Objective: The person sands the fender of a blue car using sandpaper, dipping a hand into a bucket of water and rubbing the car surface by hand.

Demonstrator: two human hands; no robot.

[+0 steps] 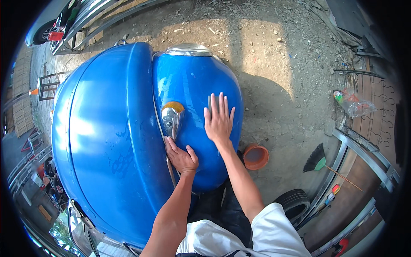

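A glossy blue car front fender (199, 85) curves outward in front of me, beside the blue hood (102, 111). My right hand (219, 120) lies flat on the fender with its fingers stretched upward. A small dark edge shows beside its fingers; what it is I cannot make out. My left hand (182, 159) rests lower on the fender, its fingers extended and thumb apart. Its fingertips touch the area just below a chrome turn signal lamp (172, 115) with an amber lens. A pale trim strip (157, 112) runs along the seam between fender and hood. A chrome-rimmed headlight (188, 50) sits at the far end.
An orange-brown bucket (256, 157) stands on the ground right of the fender. Farther right are a broom (317, 160), a metal rack (364, 111) with a plastic bag (355, 104), and a tyre (293, 203) near my right side. Metal frames (92, 23) lie at the far left.
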